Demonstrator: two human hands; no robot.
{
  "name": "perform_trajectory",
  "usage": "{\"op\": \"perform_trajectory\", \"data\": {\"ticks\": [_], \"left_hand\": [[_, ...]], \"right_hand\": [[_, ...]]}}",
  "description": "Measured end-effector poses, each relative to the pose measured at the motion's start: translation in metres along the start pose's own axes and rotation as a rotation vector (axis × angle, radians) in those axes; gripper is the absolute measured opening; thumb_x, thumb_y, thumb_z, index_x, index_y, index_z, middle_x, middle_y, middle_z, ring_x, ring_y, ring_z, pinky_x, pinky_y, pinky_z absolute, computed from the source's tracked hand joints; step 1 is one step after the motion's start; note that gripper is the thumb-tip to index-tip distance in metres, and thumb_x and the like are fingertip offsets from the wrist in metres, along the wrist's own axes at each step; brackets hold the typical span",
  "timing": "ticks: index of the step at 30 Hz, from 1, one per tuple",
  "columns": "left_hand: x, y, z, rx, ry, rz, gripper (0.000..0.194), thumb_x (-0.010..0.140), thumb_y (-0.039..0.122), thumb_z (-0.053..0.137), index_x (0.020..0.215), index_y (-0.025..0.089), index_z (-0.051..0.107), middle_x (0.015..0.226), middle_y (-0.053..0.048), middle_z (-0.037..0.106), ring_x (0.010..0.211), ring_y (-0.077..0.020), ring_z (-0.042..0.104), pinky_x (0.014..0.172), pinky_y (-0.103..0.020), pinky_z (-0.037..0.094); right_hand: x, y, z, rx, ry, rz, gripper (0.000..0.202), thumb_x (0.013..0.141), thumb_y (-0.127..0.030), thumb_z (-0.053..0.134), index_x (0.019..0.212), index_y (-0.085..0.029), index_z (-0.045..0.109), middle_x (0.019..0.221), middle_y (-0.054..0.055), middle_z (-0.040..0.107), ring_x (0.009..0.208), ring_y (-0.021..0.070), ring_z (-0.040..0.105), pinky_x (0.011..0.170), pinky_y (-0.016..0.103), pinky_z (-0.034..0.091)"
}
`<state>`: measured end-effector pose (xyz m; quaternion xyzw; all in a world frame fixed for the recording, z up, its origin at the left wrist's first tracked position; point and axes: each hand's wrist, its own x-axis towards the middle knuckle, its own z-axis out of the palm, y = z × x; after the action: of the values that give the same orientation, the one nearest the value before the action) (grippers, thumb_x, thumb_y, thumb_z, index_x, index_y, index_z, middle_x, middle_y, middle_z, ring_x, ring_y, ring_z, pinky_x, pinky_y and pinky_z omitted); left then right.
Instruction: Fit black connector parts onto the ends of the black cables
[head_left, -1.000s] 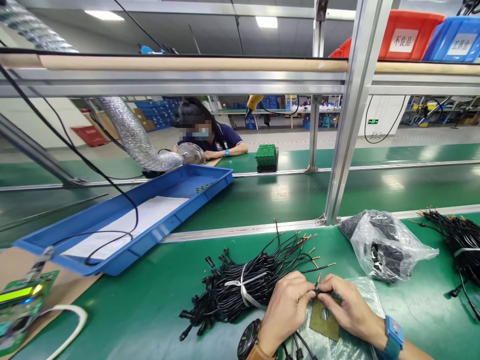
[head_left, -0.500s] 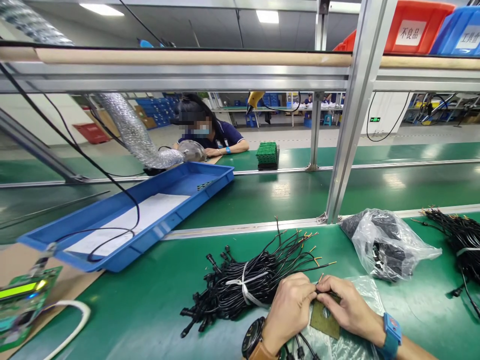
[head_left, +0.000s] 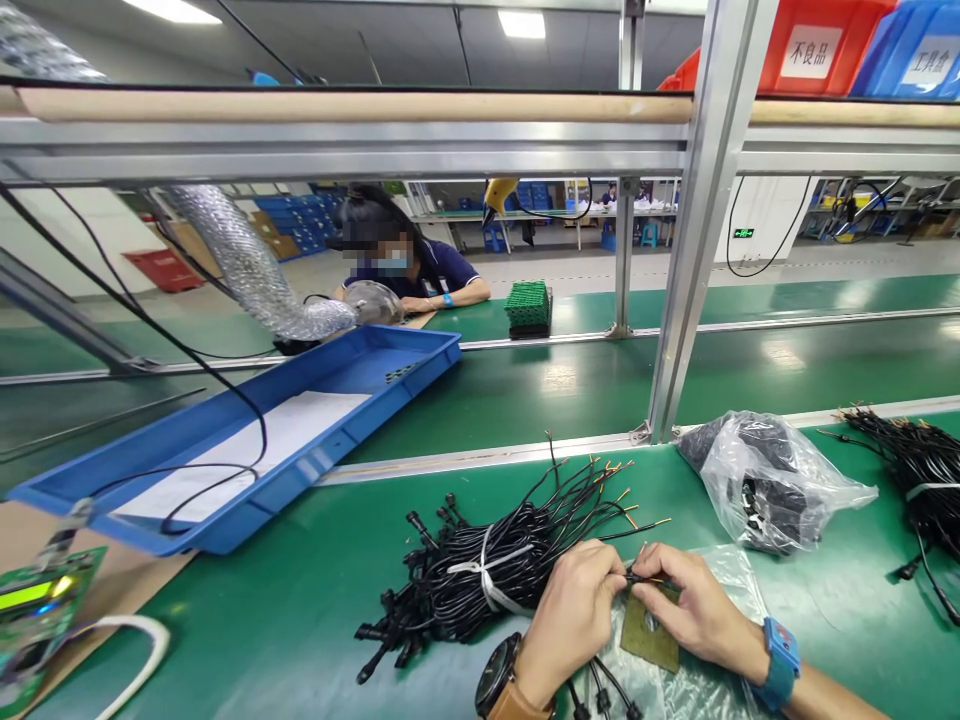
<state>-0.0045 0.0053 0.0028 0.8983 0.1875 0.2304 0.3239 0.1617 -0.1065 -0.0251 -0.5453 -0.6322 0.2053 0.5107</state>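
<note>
My left hand is closed in a pinch on a thin black cable. Closed over the same cable's end, with a short orange wire tip showing, is my right hand. Below my fingers lies a small olive square plate with a hole in it, on a clear plastic bag. Several black connector ends poke out beneath my left wrist. To the left rests a bundle of black cables, bound by a white tie, with stripped orange tips pointing right.
A plastic bag of black parts and another cable bundle stand at the right. A blue tray holds white paper. At far left is a lit circuit board. A metal post rises ahead; a co-worker sits across.
The view has shifted slightly. Between my fingertips, the wire tip that stuck upward now lies flatter, toward my right hand. Both hands stay close together.
</note>
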Motion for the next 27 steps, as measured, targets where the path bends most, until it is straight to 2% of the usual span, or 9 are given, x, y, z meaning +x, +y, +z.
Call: {"op": "perform_trajectory", "data": {"ticks": [8, 15, 27], "left_hand": [[0.0, 0.007, -0.002, -0.037, 0.014, 0.003, 0.02, 0.087, 0.006, 0.045, 0.072, 0.02, 0.046, 0.072, -0.002, 0.058, 0.073, -0.0177, 0.053, 0.066, -0.029, 0.035], [-0.002, 0.005, 0.005, 0.009, 0.017, -0.028, 0.021, 0.086, 0.005, 0.045, 0.072, 0.02, 0.045, 0.073, -0.003, 0.057, 0.074, -0.0187, 0.053, 0.067, -0.03, 0.034], [-0.003, 0.0, 0.012, 0.092, 0.035, 0.032, 0.023, 0.084, 0.002, 0.044, 0.07, 0.02, 0.042, 0.071, -0.002, 0.056, 0.072, -0.0189, 0.053, 0.066, -0.031, 0.034]], "right_hand": [[-0.004, 0.008, 0.007, 0.05, -0.031, -0.024, 0.011, 0.104, -0.027, 0.055, 0.098, -0.022, 0.062, 0.09, 0.003, 0.066, 0.078, 0.018, 0.061, 0.072, 0.029, 0.046], [-0.003, 0.007, 0.008, 0.045, 0.053, -0.074, 0.013, 0.105, -0.027, 0.055, 0.096, -0.02, 0.061, 0.088, 0.004, 0.066, 0.078, 0.0176, 0.062, 0.072, 0.028, 0.049], [0.001, 0.0, 0.003, 0.018, -0.042, -0.032, 0.024, 0.107, -0.037, 0.053, 0.096, -0.02, 0.065, 0.086, 0.004, 0.069, 0.074, 0.0172, 0.062, 0.07, 0.028, 0.046]]}}
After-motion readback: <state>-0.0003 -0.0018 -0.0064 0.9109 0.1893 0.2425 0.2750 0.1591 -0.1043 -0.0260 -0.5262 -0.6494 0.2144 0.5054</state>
